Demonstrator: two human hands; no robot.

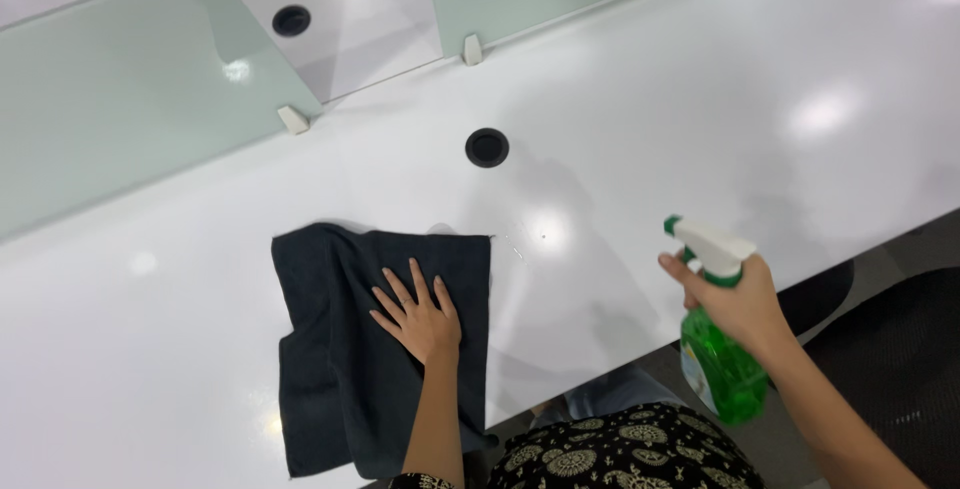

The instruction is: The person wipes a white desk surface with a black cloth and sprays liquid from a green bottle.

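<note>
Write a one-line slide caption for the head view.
Left hand flat on dark cloth; right hand holds green spray bottle.

Glossy white desk (pixel 700 99), frosted glass dividers (pixel 110 89), round cable holes (pixel 487 148), ceiling-light glare

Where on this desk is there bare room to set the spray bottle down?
Bare white desk lies right of the round grommet, above the right hand holding the spray bottle. More lies left of the dark cloth. The left hand and cloth fill the near middle.
</note>
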